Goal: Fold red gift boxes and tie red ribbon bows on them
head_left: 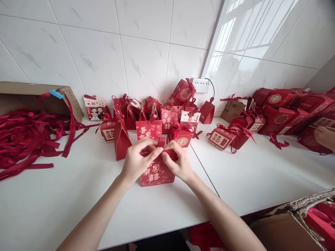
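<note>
A red gift box [157, 174] with pale printed characters stands upright on the white table in front of me. A dark red ribbon [161, 142] loops up from its top edge. My left hand [140, 158] pinches the ribbon from the left, thumb and forefinger together. From the other side my right hand [179, 161] also has its fingers closed on the ribbon, and the fingertips of both hands nearly meet. The box's top edge is partly hidden by my fingers. Just behind stand a similar printed box [148, 129] and a red box with a bow [180, 136].
A cardboard carton [74, 101] spills a heap of red ribbons [31, 134] at left. Finished-looking boxes [277, 108] are stacked at right, near another person's hand [324, 137]. A power strip [201, 85] is against the tiled wall. An open carton [282, 230] stands at lower right.
</note>
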A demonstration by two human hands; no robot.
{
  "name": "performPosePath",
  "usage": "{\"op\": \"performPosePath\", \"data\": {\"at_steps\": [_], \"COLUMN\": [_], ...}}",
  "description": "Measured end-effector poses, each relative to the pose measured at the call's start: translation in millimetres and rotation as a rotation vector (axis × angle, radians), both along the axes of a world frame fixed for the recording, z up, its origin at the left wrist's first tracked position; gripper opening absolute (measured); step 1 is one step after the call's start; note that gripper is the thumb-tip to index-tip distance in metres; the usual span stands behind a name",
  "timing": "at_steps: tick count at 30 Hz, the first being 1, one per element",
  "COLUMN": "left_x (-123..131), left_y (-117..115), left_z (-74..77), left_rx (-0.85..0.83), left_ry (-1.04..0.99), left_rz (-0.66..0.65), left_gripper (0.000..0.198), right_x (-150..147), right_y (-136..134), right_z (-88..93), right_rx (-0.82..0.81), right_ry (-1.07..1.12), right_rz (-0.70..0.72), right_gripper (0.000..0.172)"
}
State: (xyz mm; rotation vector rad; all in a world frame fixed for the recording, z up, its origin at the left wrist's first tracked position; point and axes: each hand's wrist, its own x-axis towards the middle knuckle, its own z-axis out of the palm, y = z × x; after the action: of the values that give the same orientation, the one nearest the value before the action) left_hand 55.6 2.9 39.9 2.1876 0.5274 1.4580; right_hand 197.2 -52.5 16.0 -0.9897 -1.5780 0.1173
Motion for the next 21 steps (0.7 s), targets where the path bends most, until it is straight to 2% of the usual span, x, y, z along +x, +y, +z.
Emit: {"op": "performPosePath", "data": {"at_steps": [5,8,10,12,17,19,21], "left_x": [4.0,1.7,-0.9,-1.8,4.0,5.0,3.2], "left_y": [-2.4,-1.7,-0.3,0.9,-0.3,-0.9,-0.6], "left_z": [-2.7,1.6,6.0,8.4,1.5,-3.1,-6.0], "left_rx": [0.203,0.059,-0.081,-0.147,0.008,0.051,0.078], "left_ry": [-0.060,-0.002,0.038,0.051,-0.007,-0.056,-0.107], "left_rz": [0.123,0.102,0.063,0.049,0.126,0.107,0.053], "left_gripper": [0.014,0.011,0.015,0.017,0.014,0.007,0.011], "right_x": [0.3,0.4,0.2,0.1,1.4,2.3,3.1], "right_y": [1.2,1.6,1.6,1.4,0.5,0.5,0.8], "right_z": [0.0,0.5,1.1,1.7,1.6,1.2,0.9], "right_rx": [0.014,0.018,0.013,0.000,-0.015,-0.020,-0.025], "right_ry": [-0.017,-0.012,-0.011,-0.010,-0.014,-0.015,-0.010], "right_rz": [-0.025,-0.017,-0.006,-0.005,-0.018,-0.014,-0.002], "right_gripper": [0.006,0.006,0.006,0.006,0.007,0.008,0.009]}}
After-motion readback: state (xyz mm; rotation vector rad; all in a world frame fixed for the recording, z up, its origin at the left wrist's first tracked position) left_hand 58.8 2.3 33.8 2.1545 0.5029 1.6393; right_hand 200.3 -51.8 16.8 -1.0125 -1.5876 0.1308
